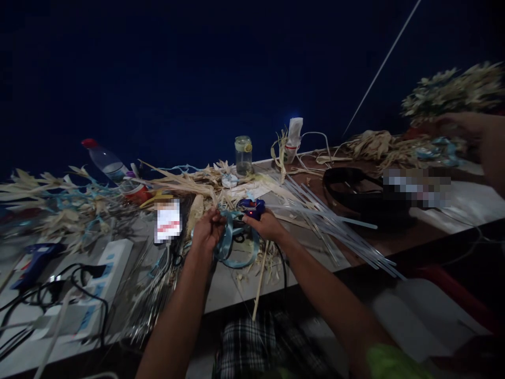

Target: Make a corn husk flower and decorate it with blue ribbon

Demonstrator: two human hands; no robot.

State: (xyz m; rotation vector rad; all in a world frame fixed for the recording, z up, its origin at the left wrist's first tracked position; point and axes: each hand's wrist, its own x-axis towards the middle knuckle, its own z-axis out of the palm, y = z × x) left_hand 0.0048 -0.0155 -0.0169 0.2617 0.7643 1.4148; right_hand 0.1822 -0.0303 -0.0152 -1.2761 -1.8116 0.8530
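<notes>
In my right hand (268,226) is a blue hot glue gun (254,208) with a small red light, and a long clear glue stick (339,217) sticks out of its back to the right. My left hand (209,227) is closed in a pinch just left of the gun's nozzle end; what its fingertips hold is too small and dark to make out. Loops of light-blue ribbon (248,261) lie on the table between and below both hands. Dried corn husk strips (185,181) are heaped beyond the hands, and husk scraps (270,268) are scattered beside the ribbon.
Loose glue sticks (347,242) lie right of centre near a black headband-like item (351,189). A jar (243,158) stands behind. Leftward are a phone (168,218), thin wires (158,295), a power strip (102,279) and another glue gun (37,263). Another person's hand (461,126) reaches in at right.
</notes>
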